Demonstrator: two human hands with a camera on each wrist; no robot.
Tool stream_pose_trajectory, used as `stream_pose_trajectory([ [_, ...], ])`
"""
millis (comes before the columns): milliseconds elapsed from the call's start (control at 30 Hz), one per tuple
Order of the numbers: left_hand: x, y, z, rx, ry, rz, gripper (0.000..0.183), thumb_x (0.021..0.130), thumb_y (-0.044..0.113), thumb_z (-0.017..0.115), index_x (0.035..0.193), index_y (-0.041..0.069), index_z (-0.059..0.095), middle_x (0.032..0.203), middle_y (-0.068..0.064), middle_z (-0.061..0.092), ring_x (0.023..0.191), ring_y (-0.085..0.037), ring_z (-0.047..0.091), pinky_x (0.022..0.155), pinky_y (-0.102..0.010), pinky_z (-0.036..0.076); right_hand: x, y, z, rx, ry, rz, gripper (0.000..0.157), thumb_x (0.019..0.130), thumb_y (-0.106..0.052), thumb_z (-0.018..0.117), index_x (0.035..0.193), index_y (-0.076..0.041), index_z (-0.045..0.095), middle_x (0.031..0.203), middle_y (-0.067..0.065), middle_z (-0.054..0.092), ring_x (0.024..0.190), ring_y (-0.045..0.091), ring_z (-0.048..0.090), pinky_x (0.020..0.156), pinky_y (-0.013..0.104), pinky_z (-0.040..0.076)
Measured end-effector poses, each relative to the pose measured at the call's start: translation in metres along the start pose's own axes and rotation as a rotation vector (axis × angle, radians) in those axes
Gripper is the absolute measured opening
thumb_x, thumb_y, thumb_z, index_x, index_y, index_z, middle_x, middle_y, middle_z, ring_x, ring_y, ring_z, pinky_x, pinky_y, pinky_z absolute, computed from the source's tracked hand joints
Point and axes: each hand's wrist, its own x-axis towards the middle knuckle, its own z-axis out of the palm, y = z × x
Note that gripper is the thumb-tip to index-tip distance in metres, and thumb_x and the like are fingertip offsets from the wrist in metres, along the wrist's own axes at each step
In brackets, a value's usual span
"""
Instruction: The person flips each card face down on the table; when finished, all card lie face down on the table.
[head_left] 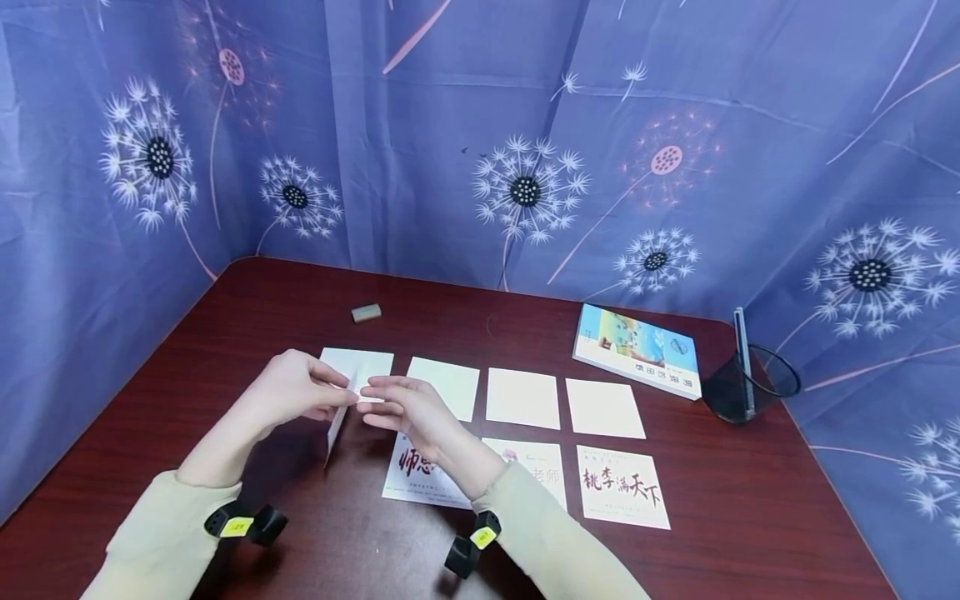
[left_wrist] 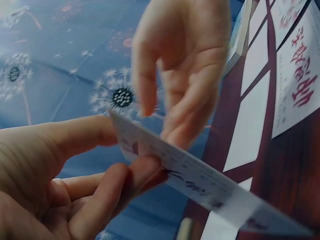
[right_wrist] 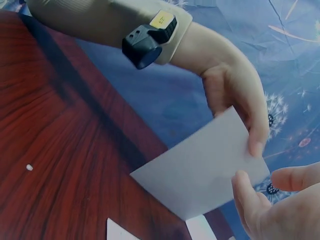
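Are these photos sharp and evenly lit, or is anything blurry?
Head view: bright, the blank cards nearly washed out; left wrist view: dimmer, the print on the held card blurred and the right hand soft; right wrist view: a shadowy band across the table.

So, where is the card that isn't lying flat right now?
In the head view, the tilted card is left of centre, pinched by the left hand, just left of the right hand and near the leftmost white card.

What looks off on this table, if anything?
Small white speck on the bare tabletop, left side of the right wrist view: looks like stray debris, lying apart from the cards. Otherwise no spill or damage visible.
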Motion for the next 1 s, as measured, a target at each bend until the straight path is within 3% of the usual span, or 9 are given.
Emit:
stream_pose_trajectory([
  [167,-0.004,-0.008,-0.018,0.072,0.085,0.0,0.04,0.081,0.011,0.072,0.111,-0.015,0.065,0.092,-0.023,0.072,0.072,-0.019,0.071,0.068,-0.038,0.062,-0.002,0.001,-0.009,-0.005,-0.005,0.011,0.041,0.098,-0.004,0.046,0.135,0.015,0.044,0.137,0.034,0.05,0.087,0.008,0.066,0.094,0.031,0.055],
  [267,-0.005,-0.019,-0.027,0.082,0.103,-0.011,0.041,0.081,0.009,0.07,0.112,-0.017,0.063,0.091,-0.024,0.072,0.074,-0.019,0.071,0.069,-0.039,0.062,-0.003,0.0,-0.017,-0.003,-0.006,0.009,0.043,0.098,-0.002,0.045,0.137,0.015,0.042,0.139,0.035,0.047,0.087,0.007,0.066,0.094,0.03,0.055],
  [600,0.0,-0.062,-0.037,0.066,-0.014,-0.097,0.042,0.079,0.01,0.073,0.11,-0.017,0.063,0.095,-0.019,0.069,0.079,-0.017,0.067,0.074,-0.04,0.061,-0.013,0.002,-0.049,-0.023,0.037,0.009,0.044,0.097,-0.002,0.043,0.138,0.015,0.041,0.139,0.035,0.047,0.091,0.008,0.066,0.096,0.03,0.053],
  [767,0.003,-0.072,-0.034,0.04,-0.06,-0.133,0.044,0.074,0.009,0.077,0.107,-0.017,0.064,0.087,-0.011,0.07,0.071,-0.013,0.068,0.071,-0.035,0.061,-0.016,0.002,-0.063,-0.02,0.06,0.018,0.045,0.096,-0.001,0.044,0.138,0.015,0.04,0.14,0.034,0.046,0.089,0.007,0.067,0.092,0.025,0.055],
  [1000,0.011,-0.081,-0.029,0.025,-0.073,-0.196,0.044,0.072,0.007,0.078,0.106,-0.017,0.062,0.075,-0.004,0.068,0.063,-0.01,0.066,0.064,-0.029,0.06,-0.023,-0.004,-0.077,0.0,0.087,0.013,0.046,0.095,0.0,0.042,0.139,0.016,0.038,0.142,0.035,0.044,0.088,0.007,0.067,0.089,0.022,0.055],
])
